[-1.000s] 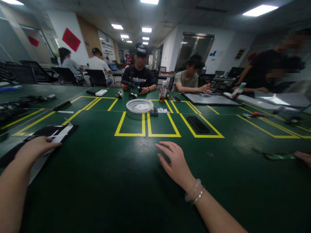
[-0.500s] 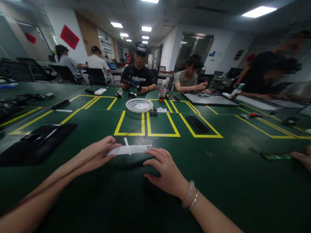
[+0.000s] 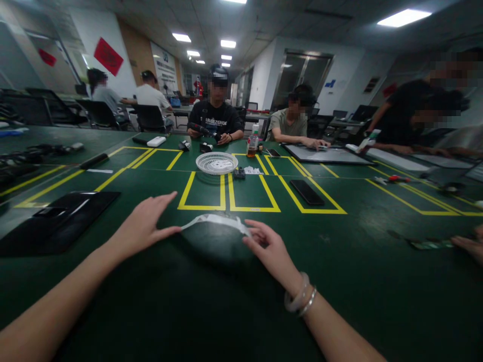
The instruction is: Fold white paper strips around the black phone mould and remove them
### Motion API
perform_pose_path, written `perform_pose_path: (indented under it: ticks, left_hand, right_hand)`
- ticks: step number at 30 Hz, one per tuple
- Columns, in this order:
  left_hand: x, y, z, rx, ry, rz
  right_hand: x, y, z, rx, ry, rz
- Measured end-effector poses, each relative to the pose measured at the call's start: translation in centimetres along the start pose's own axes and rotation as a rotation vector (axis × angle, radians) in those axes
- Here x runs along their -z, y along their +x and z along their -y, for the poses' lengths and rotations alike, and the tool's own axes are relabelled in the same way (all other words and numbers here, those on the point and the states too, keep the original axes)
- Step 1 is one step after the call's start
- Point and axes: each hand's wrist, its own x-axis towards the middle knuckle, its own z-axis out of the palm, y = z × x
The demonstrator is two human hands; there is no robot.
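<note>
A thin white strip arches between my hands above the dark green table; its material is too blurred to tell. My right hand pinches its right end between thumb and fingers. At the other end, the thumb of my left hand touches the strip's tip, while the fingers stretch forward, apart from the thumb. Beyond the strip, yellow tape outlines mark the tabletop.
A white plastic basket stands past the tape. To the left lies a black flat panel, to the right a black phone. A bottle stands farther back. Another person's hand is beside a circuit board.
The strip has gone from nearly flat to arched. My left hand has lifted its fingers off it and spread them; my right hand has moved right and closed on the strip's end.
</note>
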Motion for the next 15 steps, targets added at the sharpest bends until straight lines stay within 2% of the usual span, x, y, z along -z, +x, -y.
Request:
perform_pose_path:
  ticks: [4, 5, 6, 8, 10, 12, 13, 15]
  left_hand:
    - [0.1, -2.4, 10.0, 0.402, 0.161, 0.001]
    - [0.2, -3.4, 12.5, 0.507, 0.171, -0.013]
    - [0.2, -4.5, 14.9, 0.602, 0.184, -0.076]
    - [0.3, -6.5, 18.5, 0.634, 0.205, -0.185]
    - [0.7, -7.8, 20.1, 0.649, 0.234, -0.268]
    - [1.4, -8.2, 19.8, 0.670, 0.234, -0.267]
    - [1.8, -8.1, 19.2, 0.655, 0.192, -0.216]
    - [2.5, -7.8, 17.8, 0.516, -0.014, -0.018]
  right_hand:
    - [1.8, 1.4, -0.3, -0.293, 0.492, -0.253]
    - [2.1, 1.5, -0.3, -0.361, 0.608, -0.305]
    - [2.3, 1.6, -0.2, -0.427, 0.726, -0.343]
    - [2.5, 1.7, -0.2, -0.532, 0.917, -0.379]
    - [2.6, 1.7, -0.2, -0.589, 1.011, -0.393]
    - [2.6, 1.8, -0.3, -0.606, 1.041, -0.407]
    - [2.6, 1.8, -0.3, -0.610, 1.057, -0.416]
    - [2.8, 1.9, -0.4, -0.618, 1.087, -0.437]
